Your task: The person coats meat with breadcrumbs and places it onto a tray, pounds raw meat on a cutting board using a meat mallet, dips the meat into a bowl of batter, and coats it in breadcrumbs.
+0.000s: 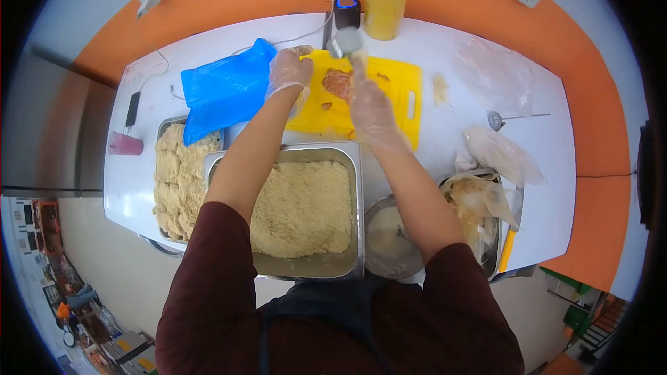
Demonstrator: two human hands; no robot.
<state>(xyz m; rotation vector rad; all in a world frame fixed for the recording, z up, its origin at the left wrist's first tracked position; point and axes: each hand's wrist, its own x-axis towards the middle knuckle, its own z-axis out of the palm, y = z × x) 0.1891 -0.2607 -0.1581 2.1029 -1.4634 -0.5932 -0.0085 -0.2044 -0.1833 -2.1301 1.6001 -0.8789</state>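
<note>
In the head view my right hand (375,112), in a clear plastic glove, is wrapped round a meat mallet (347,42). The mallet is raised over the yellow cutting board (319,120) and smeared by motion. A flattened piece of raw meat (338,83) lies on the board, with small scraps around it. My left hand (287,71), also gloved, has its fingers curled at the board's upper left corner; the fingertips are partly hidden. Beside that hand lies a blue plastic bag (226,87).
Near me stand a deep metal pan of crumbs (302,208), a tray of breaded pieces (170,180) and a round bowl (392,239). A bag-lined container (479,212) and a yellow-handled knife (509,246) are at right. Behind the board stand a black device (346,14) and a yellow cylinder (388,0).
</note>
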